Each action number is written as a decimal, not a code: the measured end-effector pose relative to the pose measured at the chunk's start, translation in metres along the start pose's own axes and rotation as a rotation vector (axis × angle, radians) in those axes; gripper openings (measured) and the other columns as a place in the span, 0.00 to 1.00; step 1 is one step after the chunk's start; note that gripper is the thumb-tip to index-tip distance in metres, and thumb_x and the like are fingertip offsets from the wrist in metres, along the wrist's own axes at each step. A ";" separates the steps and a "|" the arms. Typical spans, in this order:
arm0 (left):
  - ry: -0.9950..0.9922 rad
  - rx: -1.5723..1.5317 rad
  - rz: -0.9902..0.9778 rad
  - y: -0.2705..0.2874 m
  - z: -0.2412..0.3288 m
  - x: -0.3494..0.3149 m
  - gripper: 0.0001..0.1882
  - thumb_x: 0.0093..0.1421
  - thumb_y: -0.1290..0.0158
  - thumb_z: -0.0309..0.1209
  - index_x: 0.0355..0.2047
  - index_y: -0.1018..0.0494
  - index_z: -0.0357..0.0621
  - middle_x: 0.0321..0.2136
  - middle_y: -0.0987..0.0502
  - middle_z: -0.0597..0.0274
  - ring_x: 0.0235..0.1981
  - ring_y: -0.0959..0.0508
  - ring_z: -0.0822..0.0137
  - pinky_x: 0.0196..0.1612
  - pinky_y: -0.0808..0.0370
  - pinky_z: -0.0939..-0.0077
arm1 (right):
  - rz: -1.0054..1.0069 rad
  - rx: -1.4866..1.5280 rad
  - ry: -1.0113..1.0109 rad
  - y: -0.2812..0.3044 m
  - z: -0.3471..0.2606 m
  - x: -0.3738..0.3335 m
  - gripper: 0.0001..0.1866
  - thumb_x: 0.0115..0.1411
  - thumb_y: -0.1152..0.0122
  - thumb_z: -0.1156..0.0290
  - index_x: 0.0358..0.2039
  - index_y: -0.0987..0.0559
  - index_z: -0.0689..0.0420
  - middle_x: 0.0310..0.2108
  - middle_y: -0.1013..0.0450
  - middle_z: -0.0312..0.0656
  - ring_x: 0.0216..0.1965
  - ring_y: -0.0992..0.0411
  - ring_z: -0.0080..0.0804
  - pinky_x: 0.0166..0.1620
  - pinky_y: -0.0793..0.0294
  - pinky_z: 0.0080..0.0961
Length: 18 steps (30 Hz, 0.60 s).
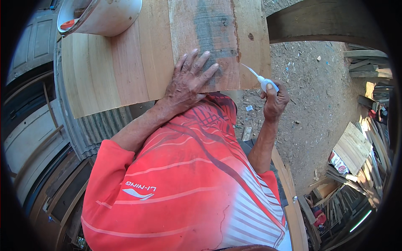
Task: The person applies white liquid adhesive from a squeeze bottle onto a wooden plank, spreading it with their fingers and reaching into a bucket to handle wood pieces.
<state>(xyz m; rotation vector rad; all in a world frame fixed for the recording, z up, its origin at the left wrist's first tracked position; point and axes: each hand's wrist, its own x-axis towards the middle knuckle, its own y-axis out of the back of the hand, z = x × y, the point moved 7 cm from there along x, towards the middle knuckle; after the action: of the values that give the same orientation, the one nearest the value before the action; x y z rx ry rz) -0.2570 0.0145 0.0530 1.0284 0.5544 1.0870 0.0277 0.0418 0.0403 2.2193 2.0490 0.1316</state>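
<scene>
A wide wooden panel [157,54] made of several boards lies in front of me, with a dark greenish stain on one board. My left hand [190,77] rests palm down on it near the close edge, fingers spread. Off the panel's right side, my right hand [274,100] grips a small white glue bottle [268,84] with a long thin nozzle. The nozzle tip points up and left, over the panel's right-hand board beside a dark seam line. Whether the tip touches the wood I cannot tell.
A white bucket [111,19] with an orange-red item [68,24] inside stands on the panel's far left. A dark curved beam [322,21] extends at the far right. Corrugated metal sheet [102,125] lies below left. Scrap wood [354,148] is piled on the dirt ground [310,104] at right.
</scene>
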 end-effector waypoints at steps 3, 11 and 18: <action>0.004 0.004 0.000 -0.001 0.001 -0.001 0.49 0.46 0.27 0.44 0.70 0.34 0.56 0.73 0.42 0.52 0.74 0.45 0.43 0.74 0.47 0.42 | -0.016 -0.008 0.002 -0.001 -0.002 -0.001 0.06 0.68 0.40 0.72 0.37 0.19 0.61 0.22 0.27 0.32 0.22 0.31 0.15 0.26 0.35 0.18; 0.008 -0.007 -0.008 -0.001 0.000 -0.001 0.51 0.45 0.26 0.44 0.70 0.34 0.57 0.74 0.43 0.53 0.75 0.45 0.43 0.75 0.49 0.43 | -0.015 -0.018 -0.012 0.001 0.001 -0.001 0.06 0.68 0.39 0.72 0.37 0.19 0.61 0.23 0.27 0.32 0.23 0.30 0.16 0.26 0.33 0.18; 0.017 -0.013 -0.016 0.001 0.001 0.000 0.51 0.45 0.26 0.44 0.70 0.34 0.57 0.74 0.43 0.54 0.75 0.46 0.44 0.75 0.49 0.43 | -0.031 -0.101 0.005 0.001 0.000 -0.001 0.07 0.69 0.39 0.71 0.37 0.19 0.61 0.23 0.26 0.32 0.23 0.30 0.16 0.27 0.33 0.18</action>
<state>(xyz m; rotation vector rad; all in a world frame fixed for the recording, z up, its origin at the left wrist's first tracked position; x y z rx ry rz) -0.2565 0.0140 0.0543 1.0025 0.5673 1.0846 0.0287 0.0404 0.0400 2.1299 2.0302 0.2329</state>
